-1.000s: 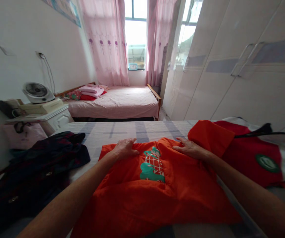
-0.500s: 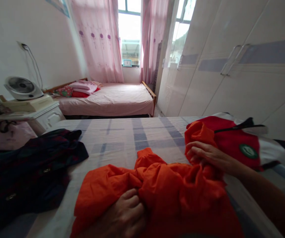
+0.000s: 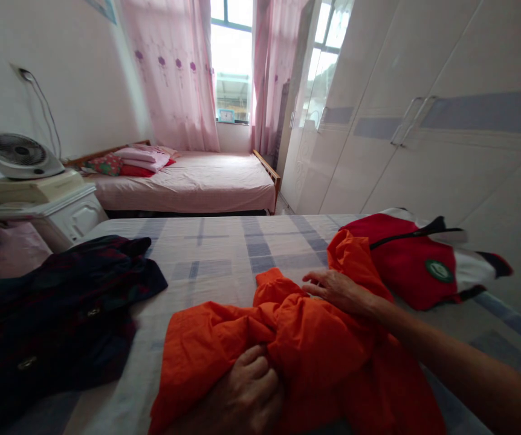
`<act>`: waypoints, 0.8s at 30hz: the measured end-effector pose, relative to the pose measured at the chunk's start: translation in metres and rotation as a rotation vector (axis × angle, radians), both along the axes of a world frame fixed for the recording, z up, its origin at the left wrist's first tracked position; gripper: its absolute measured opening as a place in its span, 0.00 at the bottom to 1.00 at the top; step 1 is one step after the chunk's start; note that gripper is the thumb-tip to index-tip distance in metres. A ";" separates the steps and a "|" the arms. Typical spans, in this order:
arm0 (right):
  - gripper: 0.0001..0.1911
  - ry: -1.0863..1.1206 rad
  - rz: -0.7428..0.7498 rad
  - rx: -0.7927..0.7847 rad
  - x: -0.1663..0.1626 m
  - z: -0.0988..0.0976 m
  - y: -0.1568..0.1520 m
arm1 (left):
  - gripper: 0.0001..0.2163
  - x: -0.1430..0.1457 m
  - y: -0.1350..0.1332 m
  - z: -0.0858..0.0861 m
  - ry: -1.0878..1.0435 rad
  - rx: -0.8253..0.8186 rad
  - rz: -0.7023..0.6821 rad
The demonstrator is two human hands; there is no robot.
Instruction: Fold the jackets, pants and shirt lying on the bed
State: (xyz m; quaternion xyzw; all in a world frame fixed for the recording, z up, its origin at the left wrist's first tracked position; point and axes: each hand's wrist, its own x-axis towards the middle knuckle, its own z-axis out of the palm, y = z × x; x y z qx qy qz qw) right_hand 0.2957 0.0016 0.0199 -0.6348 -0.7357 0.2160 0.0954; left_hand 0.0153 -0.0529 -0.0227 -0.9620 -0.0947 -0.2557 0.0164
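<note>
Garment (image 3: 319,344), orange, lies bunched on a plaid sheet (image 3: 224,241), centre to right of the near part, its lower portion cut off by the bottom of the view. Left hand (image 3: 251,389): fingers curled together into the cloth, closed on a fold; tips hidden. Right hand (image 3: 337,290): palm down on the upper right part of the cloth, fingers extended and slightly spread.

Bare sheet runs from the cloth's upper side to the straight far edge; the short orange cuff (image 3: 269,279) points into this open area. To the left, a bare strip separates orange cloth from dark clothing (image 3: 74,314). To the right, room is tighter: orange cloth meets a red-and-white jacket (image 3: 405,260), which lies near the white wardrobe (image 3: 378,169).
</note>
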 end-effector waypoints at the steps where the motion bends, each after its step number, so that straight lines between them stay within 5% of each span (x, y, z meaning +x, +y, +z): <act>1: 0.19 0.003 -0.031 -0.002 -0.007 -0.004 0.004 | 0.07 -0.001 0.000 0.000 0.003 -0.005 -0.003; 7: 0.11 0.030 -0.088 0.028 -0.027 -0.002 0.015 | 0.09 -0.006 0.003 -0.005 -0.080 0.009 0.020; 13: 0.09 0.500 -0.405 0.195 0.005 0.071 0.041 | 0.11 -0.004 0.008 -0.005 -0.188 0.033 0.055; 18: 0.05 0.830 -0.443 0.410 0.010 0.124 0.096 | 0.10 -0.007 0.009 -0.006 -0.421 0.248 0.180; 21: 0.17 0.678 -0.348 0.510 0.007 0.127 0.116 | 0.08 -0.006 0.008 -0.014 -0.481 0.258 0.135; 24: 0.26 0.333 -0.370 0.446 0.008 0.110 0.109 | 0.08 -0.006 0.009 -0.019 -0.400 0.164 0.163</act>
